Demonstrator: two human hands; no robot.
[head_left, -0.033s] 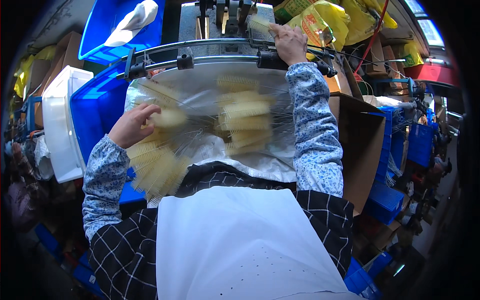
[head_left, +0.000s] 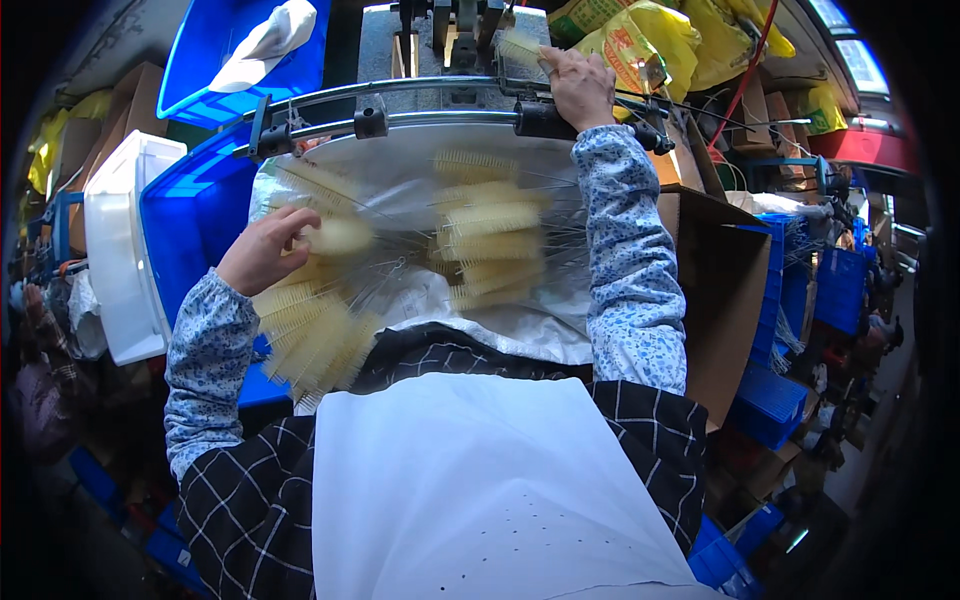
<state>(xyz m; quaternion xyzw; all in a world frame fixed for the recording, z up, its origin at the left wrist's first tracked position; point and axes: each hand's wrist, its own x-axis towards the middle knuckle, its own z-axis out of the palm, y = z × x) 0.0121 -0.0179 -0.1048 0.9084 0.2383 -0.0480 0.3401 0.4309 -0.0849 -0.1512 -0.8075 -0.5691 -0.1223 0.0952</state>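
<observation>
Apparently, right hand [head_left: 583,90] gripping 1 brush [head_left: 522,48] — end hidden, left hand [head_left: 268,249] half-open, by blurred brushes [head_left: 343,237]

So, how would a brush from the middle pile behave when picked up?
The brush probably feels light: mostly bristles on thin wire. Bristles are likely springy, since they stand outward. Wires may snag, as they lie crowded.

On sheet [head_left: 555,342]: left brush pile [head_left: 318,340], right brush pile [head_left: 490,220]. At left brush pile: left hand [head_left: 265,252]. At rods [head_left: 450,118] behind sheet: right hand [head_left: 583,88], single brush [head_left: 520,47] touching its left side. Behind rods: machine [head_left: 462,52], bags [head_left: 650,45] to its right. Left of sheet: bin [head_left: 195,200], then tub [head_left: 125,250] farther out. Behind bin: second bin [head_left: 188,75], cloth [head_left: 265,45] inside. Right of sheet: cardboard box [head_left: 725,290], crates [head_left: 840,290] beyond.
</observation>
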